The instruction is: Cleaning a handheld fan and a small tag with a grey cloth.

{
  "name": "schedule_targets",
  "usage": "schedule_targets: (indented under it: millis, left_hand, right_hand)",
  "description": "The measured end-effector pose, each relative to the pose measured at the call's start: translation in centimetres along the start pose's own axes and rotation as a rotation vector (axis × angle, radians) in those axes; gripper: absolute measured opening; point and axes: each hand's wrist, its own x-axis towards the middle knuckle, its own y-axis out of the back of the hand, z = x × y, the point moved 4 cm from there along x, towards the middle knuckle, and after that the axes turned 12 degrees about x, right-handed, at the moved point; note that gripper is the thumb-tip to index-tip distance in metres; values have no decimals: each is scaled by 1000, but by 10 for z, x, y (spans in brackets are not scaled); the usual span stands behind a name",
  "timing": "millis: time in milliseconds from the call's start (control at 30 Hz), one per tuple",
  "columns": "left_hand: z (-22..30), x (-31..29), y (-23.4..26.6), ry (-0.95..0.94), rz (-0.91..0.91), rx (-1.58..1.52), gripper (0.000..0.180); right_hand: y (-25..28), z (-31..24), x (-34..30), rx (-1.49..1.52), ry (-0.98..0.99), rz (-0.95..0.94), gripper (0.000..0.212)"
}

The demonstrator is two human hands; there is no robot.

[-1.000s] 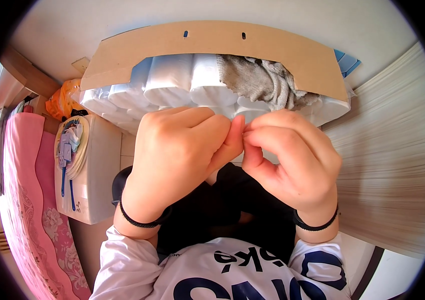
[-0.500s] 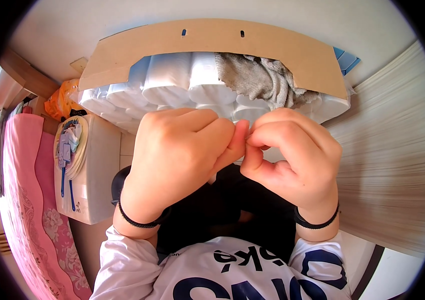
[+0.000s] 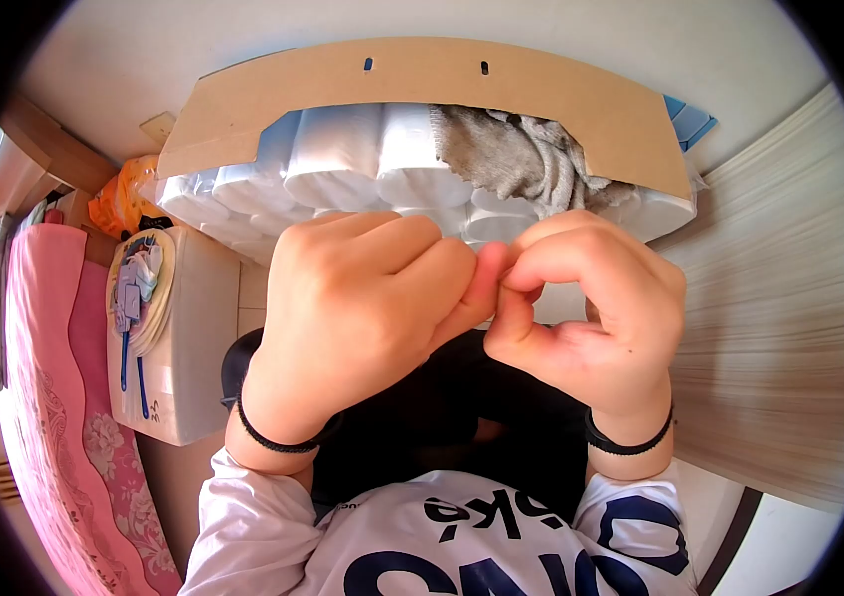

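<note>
Along the right side stands a broad panel (image 3: 769, 298) of pale, streaky wood grain, its edges bowed by the lens. At the left hangs smooth pink fabric (image 3: 49, 377) with a wavy border, over a deeper pink, flower-patterned layer. Across the top runs a strip of plain brown cardboard (image 3: 432, 72), matt and flat, with two small oblong slots and a cut-out lower edge. Below it, and just beyond the hands, lie plump white rolls (image 3: 337, 159), cylinders packed in rows under shiny clear plastic. A white shirt (image 3: 372, 517) with dark printing covers the person's chest. To the left sits a smooth, boxy white container (image 3: 198, 328); a rumpled grey cloth (image 3: 516, 159), rough and nubbly, drapes over the rolls.

The left hand (image 3: 372, 283) is curled into a loose fist, thumb extended; the right hand (image 3: 601, 298) bends into a ring, thumb and forefinger pinched together against that thumb's tip. Whether anything tiny lies between them cannot be told. Each wrist wears a thin black braided band (image 3: 630, 449).

Compared with half a second ago, the meeting point is slightly further right, and the ring's gap is wider.
</note>
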Motion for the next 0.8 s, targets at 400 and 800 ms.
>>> schedule_targets:
  millis: [400,800]
  left_hand:
    - [-5,-1,-1,-4,-17,-19,33]
    - [-7,-1,-4,91,-26,-220,31]
  right_hand:
    - [4,13,-2,337,-148,75,18]
    - [4,21,-2,665,-351,36,8]
